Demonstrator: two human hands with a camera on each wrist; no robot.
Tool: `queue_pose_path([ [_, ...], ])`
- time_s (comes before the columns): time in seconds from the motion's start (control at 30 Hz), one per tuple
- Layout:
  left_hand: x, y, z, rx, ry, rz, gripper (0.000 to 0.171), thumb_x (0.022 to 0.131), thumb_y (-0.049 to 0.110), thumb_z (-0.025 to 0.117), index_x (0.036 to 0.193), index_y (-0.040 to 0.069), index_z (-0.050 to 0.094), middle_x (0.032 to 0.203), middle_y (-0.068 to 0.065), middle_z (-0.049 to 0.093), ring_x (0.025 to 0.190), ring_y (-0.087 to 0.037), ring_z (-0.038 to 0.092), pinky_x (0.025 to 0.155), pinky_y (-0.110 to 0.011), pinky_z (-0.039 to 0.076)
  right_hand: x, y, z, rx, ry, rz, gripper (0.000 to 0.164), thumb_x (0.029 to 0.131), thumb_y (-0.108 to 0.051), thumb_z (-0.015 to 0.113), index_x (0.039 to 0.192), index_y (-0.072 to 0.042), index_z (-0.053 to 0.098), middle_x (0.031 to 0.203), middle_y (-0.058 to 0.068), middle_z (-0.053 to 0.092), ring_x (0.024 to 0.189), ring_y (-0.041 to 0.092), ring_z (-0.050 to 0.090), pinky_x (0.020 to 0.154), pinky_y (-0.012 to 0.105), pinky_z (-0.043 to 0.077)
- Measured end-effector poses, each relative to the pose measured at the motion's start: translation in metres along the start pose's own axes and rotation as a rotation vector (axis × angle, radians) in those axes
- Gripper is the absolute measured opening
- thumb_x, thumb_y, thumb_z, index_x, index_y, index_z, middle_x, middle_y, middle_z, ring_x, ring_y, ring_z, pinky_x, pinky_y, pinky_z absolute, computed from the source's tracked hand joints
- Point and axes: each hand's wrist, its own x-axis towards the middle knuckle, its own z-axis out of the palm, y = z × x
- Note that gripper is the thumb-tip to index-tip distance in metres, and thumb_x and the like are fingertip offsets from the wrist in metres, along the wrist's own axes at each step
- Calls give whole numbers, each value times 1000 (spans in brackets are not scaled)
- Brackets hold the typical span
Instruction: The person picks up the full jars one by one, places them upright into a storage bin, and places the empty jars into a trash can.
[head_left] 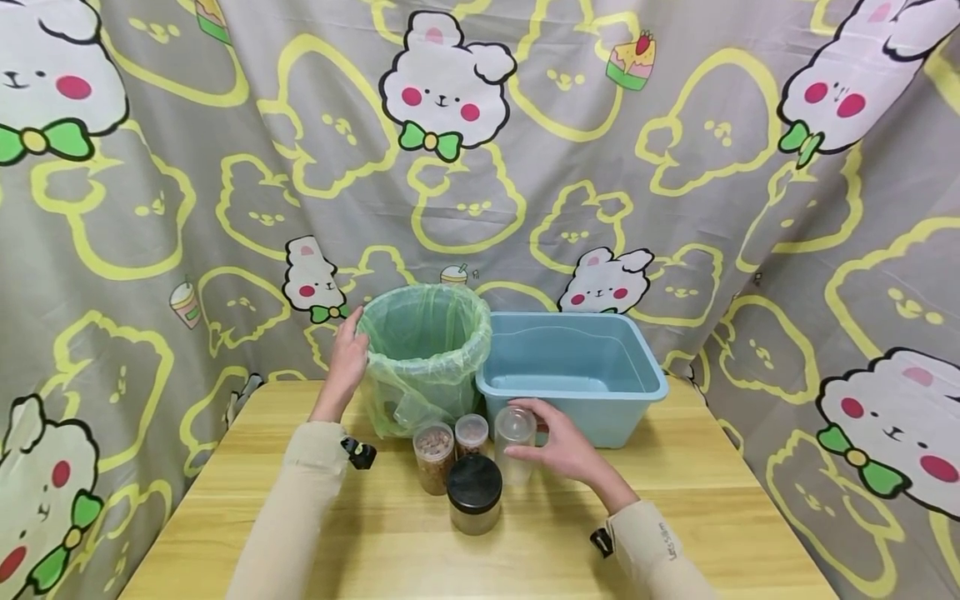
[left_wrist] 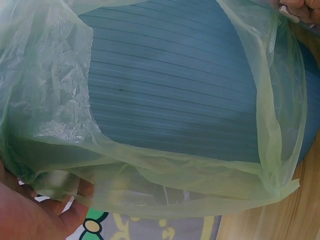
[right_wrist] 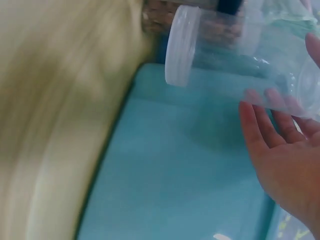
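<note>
My left hand (head_left: 347, 354) grips the rim of a round blue bin (left_wrist: 170, 85) at its left side. A thin green garbage bag (head_left: 420, 400) lines the bin and folds over its rim; in the left wrist view some fingers show through the film. To the right, my right hand (head_left: 558, 446) holds a clear plastic jar (head_left: 515, 442) between thumb and fingers. Seen from the right wrist, that jar has its white lid (right_wrist: 181, 46) at the end toward the table, and no contents show through its wall.
A light blue rectangular tub (head_left: 573, 404) stands right of the bin. In front are a jar of brown pieces (head_left: 434, 467), a smaller lidded jar (head_left: 472, 433) and a black-lidded jar (head_left: 475, 496). The wooden table (head_left: 570, 542) backs onto a patterned curtain (head_left: 465, 192).
</note>
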Motion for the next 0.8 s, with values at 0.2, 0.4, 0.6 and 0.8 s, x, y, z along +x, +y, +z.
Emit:
queue_pose_path([
  [0.2, 1, 0, 0, 2, 7, -3, 64, 105, 13, 29, 168, 13, 16, 172, -16, 14, 159, -35, 14, 126, -56, 18, 0, -21, -17, -26, -16, -67, 74, 81, -38, 89, 145, -15, 58, 135, 2, 66, 116, 19, 65, 100, 39, 54],
  [0.4, 1, 1, -1, 3, 0, -6, 64, 105, 13, 29, 168, 13, 16, 173, -16, 13, 159, -36, 12, 127, -58, 15, 3, -45, -38, -36, -3, -94, 76, 82, -36, 89, 146, -12, 57, 136, 3, 65, 116, 21, 64, 103, 45, 53],
  [0.6, 0, 2, -1, 2, 3, -6, 64, 104, 12, 30, 167, 12, 17, 172, -17, 14, 159, -36, 13, 126, -58, 16, 8, -61, -55, -26, 39, -100, 71, 83, -36, 88, 146, -27, 56, 140, -2, 62, 118, 18, 63, 104, 48, 51],
  [0.8, 0, 2, -1, 6, 8, 0, 64, 104, 12, 30, 167, 12, 18, 172, -17, 14, 158, -37, 15, 125, -57, 18, 18, -72, -65, -2, 74, -111, 69, 84, -34, 88, 145, -29, 56, 141, -6, 61, 119, 17, 63, 106, 49, 50],
])
